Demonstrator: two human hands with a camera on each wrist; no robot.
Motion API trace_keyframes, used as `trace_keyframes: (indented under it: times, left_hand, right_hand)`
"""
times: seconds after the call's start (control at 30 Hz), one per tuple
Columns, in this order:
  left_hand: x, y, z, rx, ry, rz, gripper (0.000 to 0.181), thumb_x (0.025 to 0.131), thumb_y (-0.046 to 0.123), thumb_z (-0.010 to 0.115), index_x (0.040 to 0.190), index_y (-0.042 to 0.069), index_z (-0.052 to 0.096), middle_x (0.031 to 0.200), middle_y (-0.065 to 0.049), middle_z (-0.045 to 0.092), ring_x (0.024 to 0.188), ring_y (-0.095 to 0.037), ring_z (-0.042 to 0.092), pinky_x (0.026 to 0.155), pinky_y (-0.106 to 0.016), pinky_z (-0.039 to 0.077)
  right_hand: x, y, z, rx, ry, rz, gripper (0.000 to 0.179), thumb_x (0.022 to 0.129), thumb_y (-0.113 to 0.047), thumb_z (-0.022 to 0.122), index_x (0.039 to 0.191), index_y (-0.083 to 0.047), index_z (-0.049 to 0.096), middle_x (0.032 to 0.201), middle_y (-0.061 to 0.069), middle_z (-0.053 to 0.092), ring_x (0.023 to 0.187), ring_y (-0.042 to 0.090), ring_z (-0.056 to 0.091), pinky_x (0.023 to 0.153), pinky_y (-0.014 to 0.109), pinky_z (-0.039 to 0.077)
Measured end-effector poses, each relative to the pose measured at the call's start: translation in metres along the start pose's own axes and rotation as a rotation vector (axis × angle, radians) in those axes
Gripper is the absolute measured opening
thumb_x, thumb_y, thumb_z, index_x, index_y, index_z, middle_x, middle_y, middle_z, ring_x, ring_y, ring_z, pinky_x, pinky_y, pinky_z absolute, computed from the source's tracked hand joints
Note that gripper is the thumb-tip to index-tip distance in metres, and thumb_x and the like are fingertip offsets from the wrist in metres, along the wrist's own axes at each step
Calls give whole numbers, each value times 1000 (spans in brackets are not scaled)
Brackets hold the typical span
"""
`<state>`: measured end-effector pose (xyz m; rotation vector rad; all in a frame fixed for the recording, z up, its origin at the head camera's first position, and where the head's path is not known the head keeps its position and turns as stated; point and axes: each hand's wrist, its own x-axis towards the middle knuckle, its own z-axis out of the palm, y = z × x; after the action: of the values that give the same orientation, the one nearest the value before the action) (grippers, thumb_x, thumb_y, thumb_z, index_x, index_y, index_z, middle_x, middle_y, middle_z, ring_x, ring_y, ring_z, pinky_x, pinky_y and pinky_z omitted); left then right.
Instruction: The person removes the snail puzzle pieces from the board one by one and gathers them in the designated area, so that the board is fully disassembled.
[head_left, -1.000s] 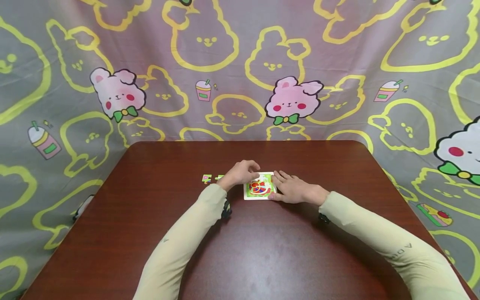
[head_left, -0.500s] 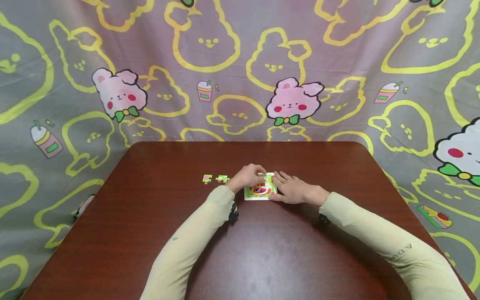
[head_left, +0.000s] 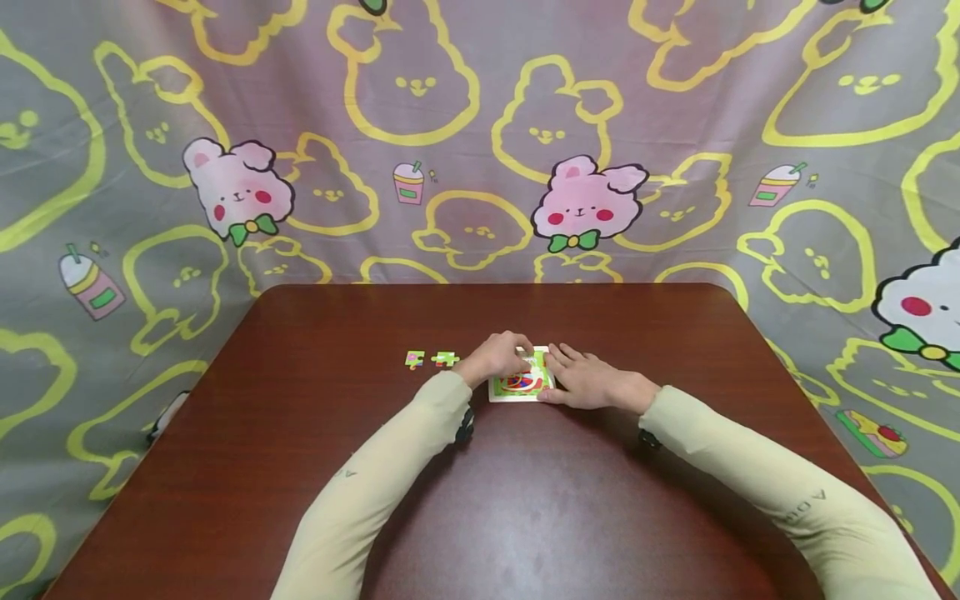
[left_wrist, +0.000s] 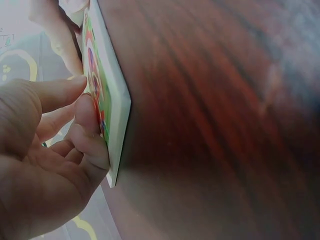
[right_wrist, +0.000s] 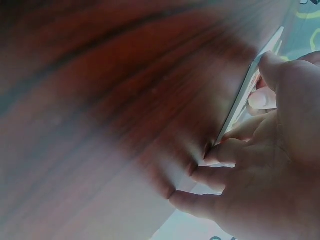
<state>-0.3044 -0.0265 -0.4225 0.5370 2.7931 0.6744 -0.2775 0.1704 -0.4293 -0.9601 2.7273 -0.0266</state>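
Observation:
A square jigsaw puzzle (head_left: 522, 382) with a white border and a bright red, blue and green picture lies on the table. Over its left half bends my left hand (head_left: 497, 354), fingers curled. In the left wrist view, the thumb and index fingertips meet close together at the puzzle's face; whether a piece is pinched between them cannot be made out. My right hand (head_left: 588, 379) rests across the puzzle's right edge with fingers spread and fairly straight, thumb near the front corner. To the left lie two loose puzzle pieces, one with pink (head_left: 414, 358) and one mostly green (head_left: 445, 358).
The dark reddish-brown wooden table (head_left: 300, 400) has rounded far corners. Behind it and at both sides hangs a grey-pink curtain (head_left: 480, 150) printed with cartoon rabbits. Both forearms wear pale sleeves (head_left: 375, 475), with a black strap at each wrist.
My left hand has shifted a little right over the puzzle, then stayed there. The mostly green loose piece, partly covered before, shows fully. My right hand has hardly moved.

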Motion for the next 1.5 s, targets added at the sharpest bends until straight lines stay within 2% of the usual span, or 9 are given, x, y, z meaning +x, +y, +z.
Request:
trace_keyframes:
  times: [0.17,0.47,0.67,0.93,1.13,1.33,1.5]
  left_hand:
    - [1,-1,2,13,-1,0,35,87,22,70,121,16,68,118,-6,70,108,-20,63,92,-32,50]
    - [-1,2,-1,57,-45,20,40,89,23,70,128,16,65,116,-2,72,107,-17,64,92,-32,51]
    - [0,4,-1,59,-18,4,37,89,22,67,126,16,65,126,-3,67,112,-21,60,93,-34,49]
    - [1,7,2,82,-5,8,35,89,20,67,124,13,65,126,-8,65,118,-24,57,99,-37,46]
    - [1,9,3,105,27,5,35,87,17,68,121,12,66,119,-9,66,121,-24,53,101,-37,45]
    - [1,11,3,84,48,-3,33,87,15,68,119,9,65,115,-10,64,118,-23,53,100,-39,45]
    - [1,13,3,59,60,-26,32,87,16,68,117,8,62,112,-8,60,107,-21,56,94,-36,47]
  right_hand:
    - [0,0,1,3,-11,6,86,97,-61,43,153,1,23,160,24,21,149,43,19,112,63,28]
    - [1,1,1,20,-21,10,86,97,-61,43,154,1,21,161,24,18,149,42,17,113,63,27]
    - [1,2,1,17,-17,10,86,97,-61,43,154,0,21,161,24,19,149,42,17,112,63,27]
    - [1,1,0,11,-21,4,87,97,-61,44,153,2,23,160,26,21,148,44,19,111,64,28]
    - [2,0,1,0,-14,1,87,97,-61,44,153,3,24,159,26,22,148,44,20,110,64,29]
    - [2,0,1,-12,-13,10,88,96,-62,44,152,4,23,159,26,23,148,43,21,111,63,30]
    - [2,0,1,-15,2,5,88,96,-61,45,152,5,25,158,27,24,147,44,22,111,63,30]
